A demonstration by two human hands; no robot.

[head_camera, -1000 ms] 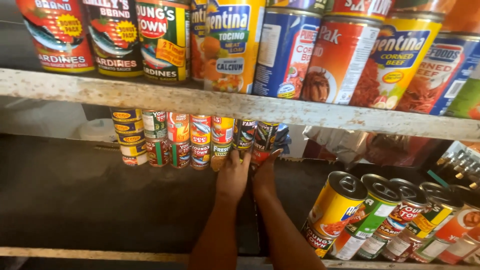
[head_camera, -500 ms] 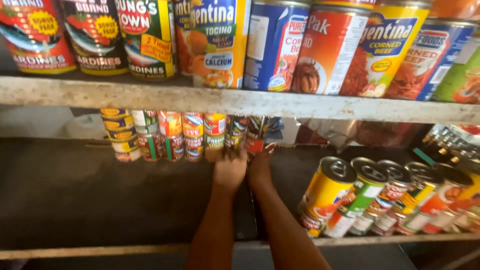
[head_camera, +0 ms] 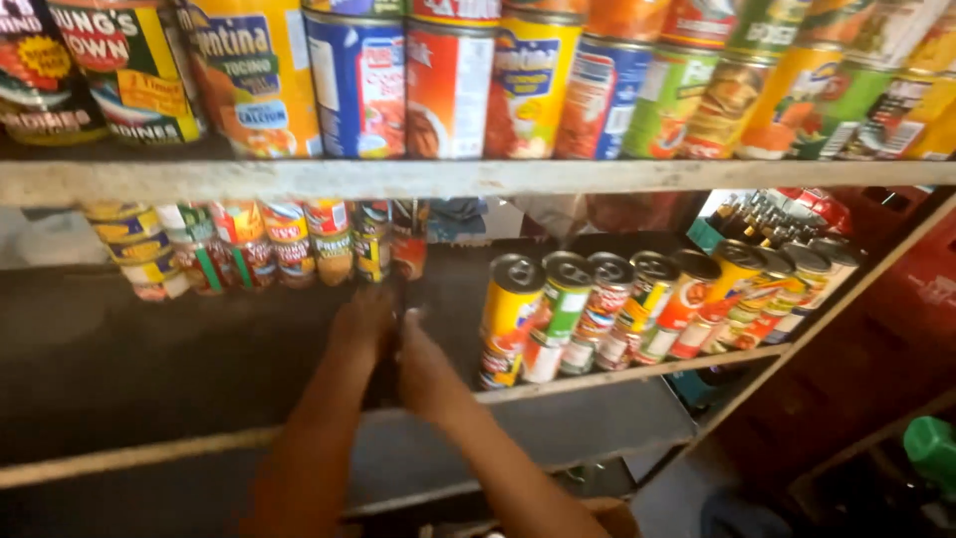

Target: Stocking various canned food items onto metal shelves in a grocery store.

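Note:
My left hand (head_camera: pixel 360 324) and my right hand (head_camera: pixel 423 364) lie close together over the dark middle shelf (head_camera: pixel 149 359), both blurred. A thin dark shape shows between them; I cannot tell whether either hand holds it. Just beyond the fingers, at the back of the shelf, stands a row of small stacked tins (head_camera: pixel 289 244) with yellow, red and green labels. The nearest of them is a red and dark stack (head_camera: pixel 406 239). To the right of my right hand a yellow tin (head_camera: pixel 510 304) leads a row of taller tins.
The upper shelf board (head_camera: pixel 478 177) carries large tins (head_camera: pixel 448 85) side by side. Taller tins (head_camera: pixel 687 294) line the middle shelf's right part up to a wooden post (head_camera: pixel 846 299). Bottles (head_camera: pixel 757 214) stand behind them. A green object (head_camera: pixel 934 448) sits low right.
Both hands have drawn back from the small stacked tins toward the shelf's front edge. The view has swung right, which shows more of the taller tins and the post.

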